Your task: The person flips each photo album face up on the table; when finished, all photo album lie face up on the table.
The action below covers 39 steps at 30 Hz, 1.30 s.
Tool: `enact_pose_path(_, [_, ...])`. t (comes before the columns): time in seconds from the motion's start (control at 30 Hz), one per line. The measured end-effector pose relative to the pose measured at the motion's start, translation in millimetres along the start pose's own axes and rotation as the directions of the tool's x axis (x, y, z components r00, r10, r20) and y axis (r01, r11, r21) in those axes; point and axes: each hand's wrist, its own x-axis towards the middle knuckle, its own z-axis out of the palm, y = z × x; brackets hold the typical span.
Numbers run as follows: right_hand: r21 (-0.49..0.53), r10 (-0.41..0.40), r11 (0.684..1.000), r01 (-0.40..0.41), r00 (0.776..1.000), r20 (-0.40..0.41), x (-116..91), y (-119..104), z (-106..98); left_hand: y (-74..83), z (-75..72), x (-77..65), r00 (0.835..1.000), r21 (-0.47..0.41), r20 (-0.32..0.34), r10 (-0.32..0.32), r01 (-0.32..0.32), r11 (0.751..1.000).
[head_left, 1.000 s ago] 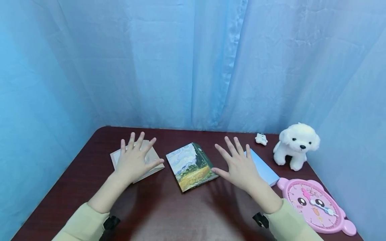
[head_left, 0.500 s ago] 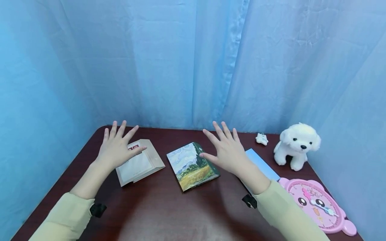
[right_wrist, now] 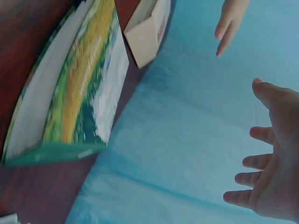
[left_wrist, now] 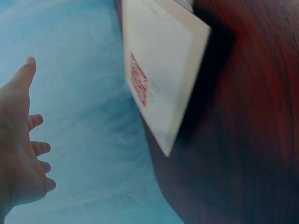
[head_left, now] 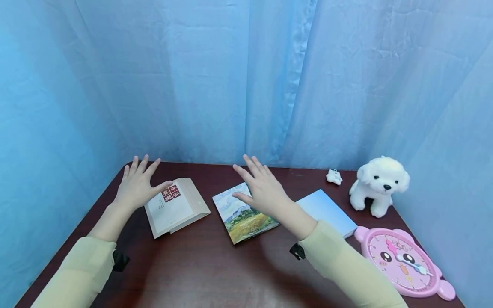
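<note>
My left hand (head_left: 136, 188) hovers with fingers spread over the left side of a beige book-like item (head_left: 181, 211) with red printed characters, which lies flat. In the left wrist view that hand (left_wrist: 21, 144) holds nothing, apart from the beige item (left_wrist: 163, 56). My right hand (head_left: 265, 190) hangs, fingers extended, above the upper right part of a book with a painted landscape cover (head_left: 246, 224), hiding some of it. Nothing is in its grasp in the right wrist view, where the landscape book (right_wrist: 88, 88) stands off to the left of the hand (right_wrist: 278, 154).
A light blue book (head_left: 327, 211) lies right of the landscape book, partly behind the right forearm. Beyond it are a pink toy clock (head_left: 400, 261), a white plush dog (head_left: 383, 184) and a small white star-shaped item (head_left: 334, 177). Blue curtains (head_left: 208, 85) surround the dark table (head_left: 215, 278).
Both hands have moved left and somewhat farther from me. The left hand uncovers more of the beige item; the right hand has passed from beside the light blue book to over the landscape book.
</note>
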Motion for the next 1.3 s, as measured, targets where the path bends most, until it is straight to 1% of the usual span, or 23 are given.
enact_pose_path(0.13, [0.021, -0.035, 0.999, 0.036, 0.999, -0.025, 7, -12, 15, -9.3, 9.3, 2.2, 1.000, -0.022, -0.005, -0.013, 0.013, 1.000])
enact_pose_path(0.2, [0.018, -0.053, 0.998, 0.053, 0.998, -0.023, 10, -17, 22, -13.6, 14.1, 3.0, 1.000, -0.029, -0.004, -0.023, 0.023, 0.999])
enact_pose_path(0.27, [0.024, -0.058, 0.998, 0.058, 0.998, -0.005, 13, -23, 29, -18.3, 19.0, 3.7, 0.999, -0.033, -0.006, -0.032, 0.032, 0.999])
enact_pose_path(0.33, [0.055, -0.064, 0.996, 0.063, 0.998, 0.007, 16, -29, 36, -22.5, 24.3, 4.5, 0.999, -0.039, -0.010, -0.043, 0.043, 0.998])
enact_pose_path(0.4, [0.106, -0.065, 0.992, 0.063, 0.998, 0.024, 18, -35, 43, -26.6, 30.3, 5.5, 0.999, -0.050, -0.007, -0.050, 0.050, 0.997])
enact_pose_path(0.53, [0.211, -0.076, 0.976, 0.060, 0.995, 0.066, 23, -45, 59, -30.5, 40.9, 8.3, 0.998, -0.089, 0.027, -0.061, 0.063, 0.994])
enact_pose_path(0.57, [0.222, -0.078, 0.973, 0.059, 0.994, 0.077, 24, -47, 63, -30.9, 43.0, 9.2, 0.998, -0.095, 0.035, -0.062, 0.065, 0.993])
enact_pose_path(0.67, [0.229, -0.086, 0.971, 0.062, 0.992, 0.094, 27, -52, 76, -32.4, 47.1, 11.4, 0.997, -0.095, 0.052, -0.059, 0.064, 0.993])
enact_pose_path(0.77, [0.222, -0.101, 0.972, 0.073, 0.988, 0.115, 30, -55, 89, -35.0, 49.5, 12.2, 0.995, -0.077, 0.074, -0.061, 0.067, 0.995])
enact_pose_path(0.9, [0.226, -0.124, 0.970, 0.084, 0.979, 0.164, 34, -57, 103, -39.4, 53.0, 14.4, 0.990, -0.068, 0.118, -0.072, 0.081, 0.994])
enact_pose_path(1.03, [0.249, -0.158, 0.963, 0.103, 0.964, 0.212, 40, -56, 116, -46.7, 59.8, 18.2, 0.985, -0.069, 0.153, -0.078, 0.090, 0.994])
enact_pose_path(1.2, [0.271, -0.201, 0.955, 0.124, 0.940, 0.277, 43, -50, 129, -54.0, 71.3, 22.2, 0.975, -0.133, 0.208, -0.081, 0.110, 0.985])
enact_pose_path(1.3, [0.272, -0.194, 0.956, 0.106, 0.927, 0.320, 43, -46, 134, -56.6, 78.5, 22.6, 0.968, -0.180, 0.238, -0.082, 0.126, 0.976])
